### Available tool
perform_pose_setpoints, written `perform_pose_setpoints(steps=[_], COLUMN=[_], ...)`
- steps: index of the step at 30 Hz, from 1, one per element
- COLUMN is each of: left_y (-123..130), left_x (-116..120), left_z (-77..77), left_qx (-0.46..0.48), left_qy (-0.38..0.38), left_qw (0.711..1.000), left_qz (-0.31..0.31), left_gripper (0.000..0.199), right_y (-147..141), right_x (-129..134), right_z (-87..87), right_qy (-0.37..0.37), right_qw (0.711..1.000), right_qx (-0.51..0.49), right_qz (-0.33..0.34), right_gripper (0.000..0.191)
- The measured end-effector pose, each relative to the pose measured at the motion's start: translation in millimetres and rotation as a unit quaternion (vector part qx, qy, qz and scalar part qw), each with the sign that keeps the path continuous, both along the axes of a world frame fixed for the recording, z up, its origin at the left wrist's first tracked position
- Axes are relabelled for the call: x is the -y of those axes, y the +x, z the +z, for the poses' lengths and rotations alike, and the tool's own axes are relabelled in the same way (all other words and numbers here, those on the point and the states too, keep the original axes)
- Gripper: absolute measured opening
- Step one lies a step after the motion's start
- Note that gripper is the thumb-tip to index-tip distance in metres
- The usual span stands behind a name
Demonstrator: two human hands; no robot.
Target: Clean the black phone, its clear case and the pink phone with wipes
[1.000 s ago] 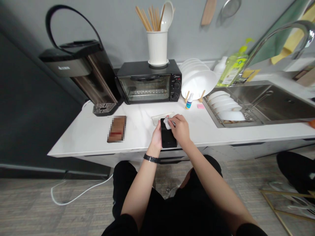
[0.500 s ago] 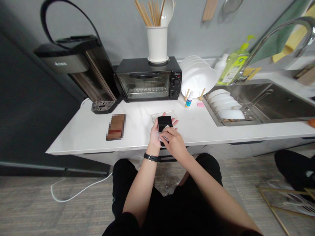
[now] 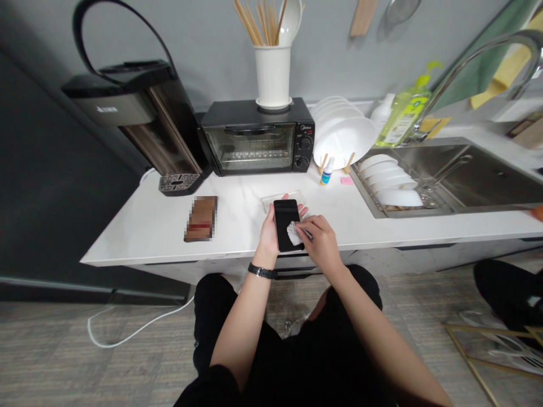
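Observation:
A black smartphone point(image 3: 285, 217) lies screen up in my left hand point(image 3: 268, 229), whose fingers support it from below and show past its far and right edges. My right hand point(image 3: 321, 236) pinches a crumpled white wipe point(image 3: 293, 233) against the lower right of the screen. Behind the phone, a clear phone case point(image 3: 268, 202) rests on the white counter point(image 3: 237, 220), partly hidden by my left fingers. A small spray bottle point(image 3: 326, 172) with a blue label stands farther back, beside a pink slip point(image 3: 347, 181).
A toaster oven point(image 3: 254, 148) stands at the back, holding a white utensil pot point(image 3: 274, 73). On the left are a water dispenser point(image 3: 169, 130) and a blurred-out brown item point(image 3: 201, 219). White plates point(image 3: 343, 138) and a sink point(image 3: 487, 175) with bowls point(image 3: 394, 186) are on the right.
My right hand has moved right across the phone with the wipe, uncovering more of the screen. My left hand keeps its hold on the phone.

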State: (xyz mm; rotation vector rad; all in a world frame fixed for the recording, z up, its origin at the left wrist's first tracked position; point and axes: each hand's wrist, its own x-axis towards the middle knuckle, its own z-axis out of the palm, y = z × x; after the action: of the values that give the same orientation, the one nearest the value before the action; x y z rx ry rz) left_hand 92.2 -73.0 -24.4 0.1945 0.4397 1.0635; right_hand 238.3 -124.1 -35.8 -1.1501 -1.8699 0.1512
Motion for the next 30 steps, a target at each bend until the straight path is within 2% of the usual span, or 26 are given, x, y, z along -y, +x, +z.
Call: perform_pose_setpoints(steps=[8,11,14,18,24,30], left_y=[2,1,2,3,1,0], left_x=[-6,-6,-5,-2,4,8], left_z=[2.4,3.1,1.6,-0.9,-2.8,-0.6], left_qx=[0.027,0.025,0.016,0.015,0.011,-0.008], left_qy=[-0.025,-0.056,-0.070,-0.038,0.007,0.018], left_qw=[0.999,0.998,0.997,0.999,1.000,1.000], left_qz=[-0.003,-0.013,0.004,0.014,-0.007,0.014], left_gripper=[0.050,0.052,0.050,0.052,0.056,0.056], right_y=[-14,-23,-29,-36,-40,-29], right_x=[-57,-68,-68,-52,-8,35], right_z=[14.0,17.5,17.8,16.1,12.0,-0.4], right_qy=[0.001,0.001,0.002,0.002,-0.009,-0.017], right_qw=[0.997,0.998,0.999,1.000,0.996,0.996], right_qx=[0.018,0.005,-0.007,0.018,0.088,0.047], right_qz=[-0.073,-0.063,-0.033,-0.004,0.030,0.067], right_gripper=[0.020,0.022,0.023,0.023,0.021,0.023])
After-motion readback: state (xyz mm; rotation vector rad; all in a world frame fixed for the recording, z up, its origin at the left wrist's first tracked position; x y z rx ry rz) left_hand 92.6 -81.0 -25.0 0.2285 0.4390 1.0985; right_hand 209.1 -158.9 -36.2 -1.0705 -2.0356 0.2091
